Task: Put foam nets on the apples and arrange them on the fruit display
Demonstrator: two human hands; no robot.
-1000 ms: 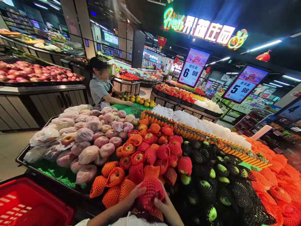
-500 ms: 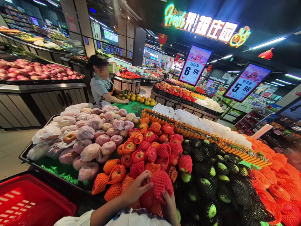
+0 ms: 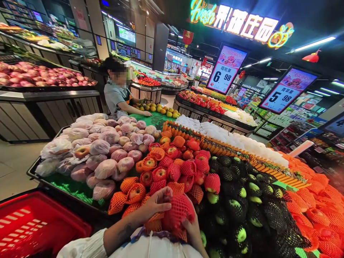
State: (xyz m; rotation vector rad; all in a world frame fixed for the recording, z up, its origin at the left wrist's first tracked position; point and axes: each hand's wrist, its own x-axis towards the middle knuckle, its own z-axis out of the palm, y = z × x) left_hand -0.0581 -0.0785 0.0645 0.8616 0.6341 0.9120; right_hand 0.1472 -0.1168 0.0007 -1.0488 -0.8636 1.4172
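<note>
Low in the middle, an apple in a red foam net (image 3: 179, 210) sits in my right hand (image 3: 191, 226), whose fingers wrap its right and lower side. Most of those fingers are behind the fruit. My left hand (image 3: 158, 203) is at the apple's left edge, its fingers curved and its thumb apart from them. Whether the left fingertips touch the net I cannot tell. Just beyond both hands lies a heap of apples in red and orange foam nets (image 3: 159, 173).
Bagged pale fruit (image 3: 107, 166) lies to the left, green fruit in black nets (image 3: 238, 206) to the right. A red shopping basket (image 3: 45, 220) stands at lower left. A co-worker (image 3: 116, 94) reaches over yellow-green fruit (image 3: 158, 108) at the far end. Price screens (image 3: 227, 68) hang above.
The view has tilted and shifted slightly. Both hands and the netted apple sit a little further left in the picture; the right hand still holds the apple.
</note>
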